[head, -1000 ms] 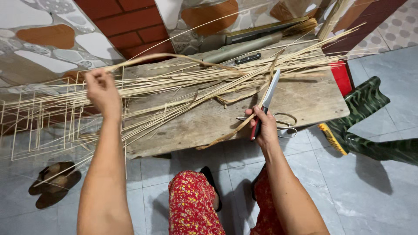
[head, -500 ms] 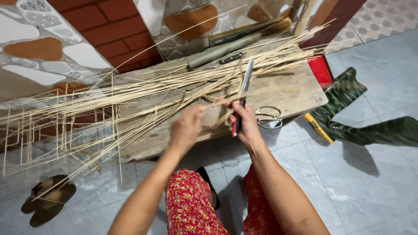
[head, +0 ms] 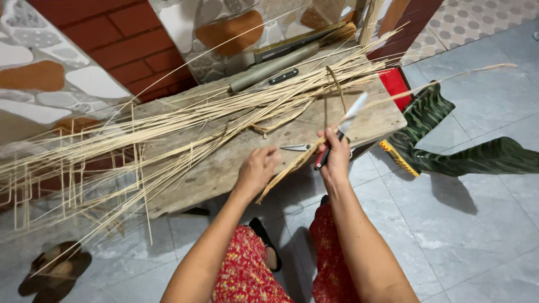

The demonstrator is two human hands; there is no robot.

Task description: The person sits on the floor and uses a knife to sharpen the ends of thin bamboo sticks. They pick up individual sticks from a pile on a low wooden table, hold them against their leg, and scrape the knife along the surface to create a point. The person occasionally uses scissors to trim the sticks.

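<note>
Over the wooden bench [head: 224, 168], right hand [head: 336, 157] clasps a red-handled knife [head: 339, 130].

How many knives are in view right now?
2: one knife in the right hand, another black-handled knife lying at the bench's far edge. The strips could hide more.

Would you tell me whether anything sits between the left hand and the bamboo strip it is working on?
Nothing visible does: the left hand already rests against the bamboo strip, which the right hand grips along with the knife.
</note>
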